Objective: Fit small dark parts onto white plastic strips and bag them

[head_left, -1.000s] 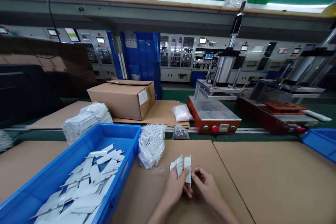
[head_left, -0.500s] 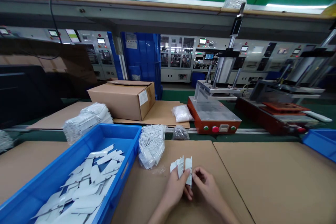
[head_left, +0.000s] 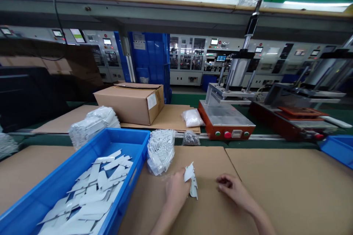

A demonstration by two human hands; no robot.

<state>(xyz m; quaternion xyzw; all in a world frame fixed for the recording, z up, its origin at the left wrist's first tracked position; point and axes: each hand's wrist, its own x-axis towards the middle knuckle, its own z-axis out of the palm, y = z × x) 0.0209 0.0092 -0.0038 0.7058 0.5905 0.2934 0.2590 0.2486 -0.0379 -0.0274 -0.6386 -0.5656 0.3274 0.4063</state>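
My left hand (head_left: pixel 178 188) is closed around white plastic parts (head_left: pixel 193 185), thin pieces with small tabs along one edge. They stick out past its fingers at differing angles, and the hand hides how many there are. Off to the right, my right hand (head_left: pixel 232 188) hovers over the cardboard with its fingers loosely curled. A gap shows between thumb and forefinger, and I see nothing in it. On the left a blue bin (head_left: pixel 135 172) holds many loose white plastic pieces (head_left: pixel 95 191). A clear bag of ribbed white parts (head_left: pixel 161 150) lies beyond my left hand.
Cardboard sheets (head_left: pixel 281 187) cover the bench. Behind the hands lie a small bag of dark bits (head_left: pixel 191 138) and a white bag (head_left: pixel 192 117). A press (head_left: pixel 230 119) with a red base stands at the back, near a cardboard box (head_left: pixel 129 102). Another blue bin (head_left: pixel 338 150) sits far right.
My hands were close together at the white parts. Now my right hand has moved away to the right, and my left hand has turned the parts and shifted slightly left.
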